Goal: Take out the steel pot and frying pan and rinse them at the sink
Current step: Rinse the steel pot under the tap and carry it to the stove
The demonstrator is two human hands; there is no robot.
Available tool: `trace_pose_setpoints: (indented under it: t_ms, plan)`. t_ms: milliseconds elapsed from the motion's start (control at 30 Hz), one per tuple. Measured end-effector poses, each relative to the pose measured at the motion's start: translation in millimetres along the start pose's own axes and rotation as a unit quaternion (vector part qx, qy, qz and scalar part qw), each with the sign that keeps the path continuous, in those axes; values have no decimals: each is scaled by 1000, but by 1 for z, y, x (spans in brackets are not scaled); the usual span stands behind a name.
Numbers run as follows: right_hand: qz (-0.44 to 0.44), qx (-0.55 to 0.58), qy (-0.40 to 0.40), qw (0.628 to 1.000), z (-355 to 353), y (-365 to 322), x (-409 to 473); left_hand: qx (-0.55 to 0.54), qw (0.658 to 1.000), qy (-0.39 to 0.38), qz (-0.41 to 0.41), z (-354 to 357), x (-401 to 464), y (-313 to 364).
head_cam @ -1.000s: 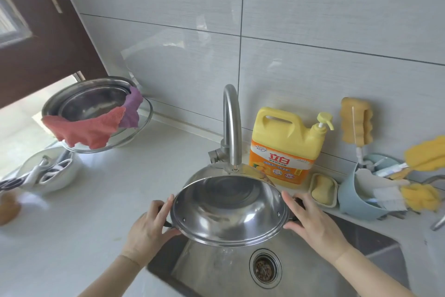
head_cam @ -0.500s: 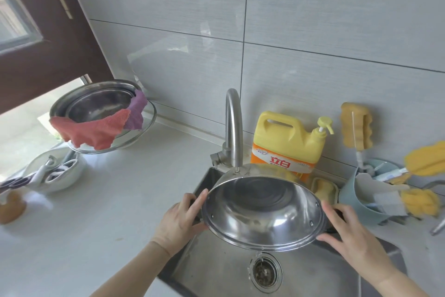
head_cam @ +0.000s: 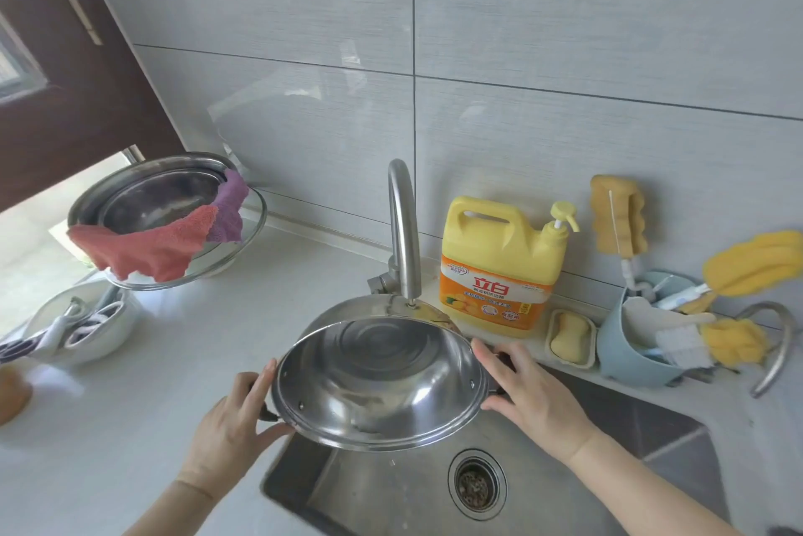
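Pot point(head_cam: 380, 379) already out — held tilted over the sink point(head_cam: 391, 492), just under the faucet point(head_cam: 402, 231) spout. Left hand point(head_cam: 230, 422) and right hand point(head_cam: 528, 392) each grip 1 side handle. No water visible; rinse seems unfinished, frying pan not seen.

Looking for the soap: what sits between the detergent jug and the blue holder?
In the head view, a soap dish with a yellow bar sits between jug and holder.
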State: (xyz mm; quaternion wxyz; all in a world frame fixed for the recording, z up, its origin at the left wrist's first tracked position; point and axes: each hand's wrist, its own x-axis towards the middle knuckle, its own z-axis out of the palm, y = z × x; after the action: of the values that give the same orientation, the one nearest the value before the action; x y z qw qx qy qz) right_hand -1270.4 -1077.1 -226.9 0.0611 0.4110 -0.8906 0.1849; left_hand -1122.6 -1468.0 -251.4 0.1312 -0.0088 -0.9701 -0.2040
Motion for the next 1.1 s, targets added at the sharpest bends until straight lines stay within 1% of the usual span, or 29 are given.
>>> trace_pose_setpoints:
  t_ms: [67,133,300,433,533,600,667,767,867,1000,1100]
  plan:
    - [2,-3,-2,1000,-1,1,-1,1,1000,-16,-22,0,1,1]
    - [9,-4,-4,1000,-4,5,-6,-3,1000,-14,-10,-2,6,5]
    - [33,-6,19,999,-19,24,-36,15,999,10,51,13,24,33]
    - [88,-18,5,996,-44,33,-67,19,995,19,95,31,40,63]
    - [138,-19,5,990,-65,35,-87,35,984,72,159,34,50,87]
    - [120,-18,30,992,-82,34,-99,30,983,71,164,37,55,99]
    - [103,-46,60,992,-96,35,-108,20,981,78,174,41,60,108]
    - [123,-59,53,989,-108,35,-114,10,975,100,196,42,65,117]
    - [136,-58,55,988,-114,33,-117,10,975,93,203,40,66,123]
    - [131,-48,49,989,-107,37,-122,8,979,69,190,43,63,120]
    - [150,-23,9,988,-93,38,-117,1,983,62,171,46,57,109]
